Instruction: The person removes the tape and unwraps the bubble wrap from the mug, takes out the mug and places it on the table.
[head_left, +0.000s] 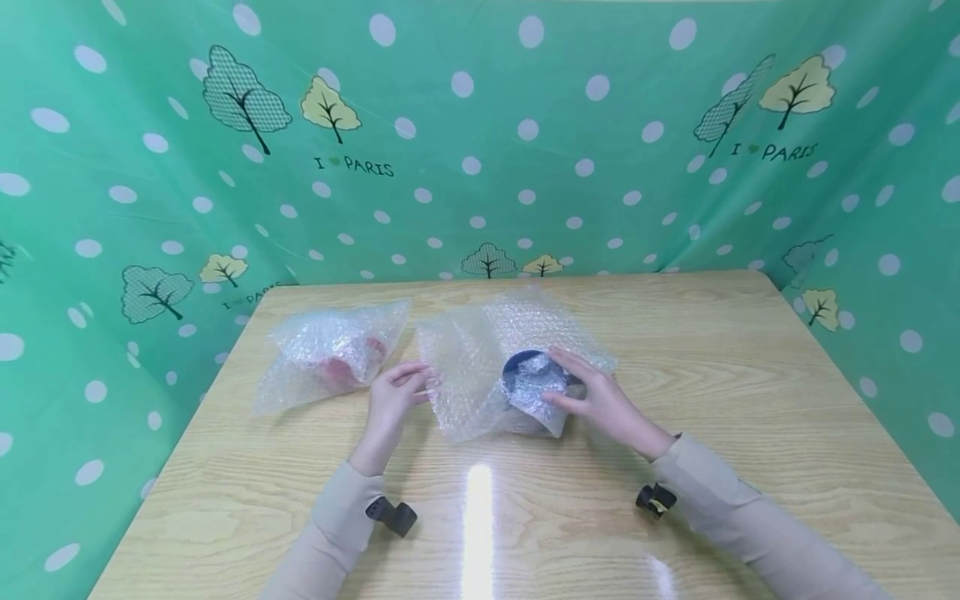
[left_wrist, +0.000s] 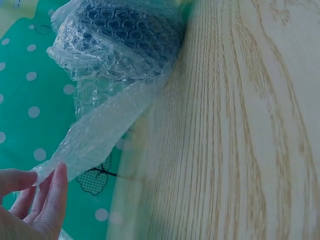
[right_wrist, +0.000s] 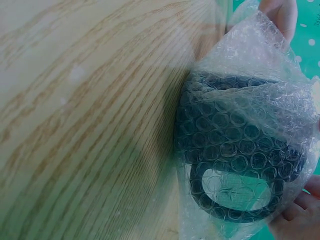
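A dark blue mug (head_left: pixel 517 363) lies partly wrapped in a sheet of bubble wrap (head_left: pixel 467 354) at the middle of the table. Its handle (right_wrist: pixel 239 216) shows through the plastic in the right wrist view. My left hand (head_left: pixel 395 400) pinches the sheet's left edge between thumb and fingers; the left wrist view has this strip of wrap (left_wrist: pixel 107 135) stretched up off the table. On the other side, my right hand (head_left: pixel 609 407) grips the wrapped mug, thumb near and fingers over its far rim. Crumpled wrap covers much of the mug's opening.
To the left lies another bubble-wrapped bundle (head_left: pixel 315 354) with something red inside, close to my left hand. The wooden table (head_left: pixel 720 358) ends at a green dotted curtain (head_left: pixel 495 142) behind and at both sides. Each sleeve carries a black wrist camera (head_left: pixel 392 515).
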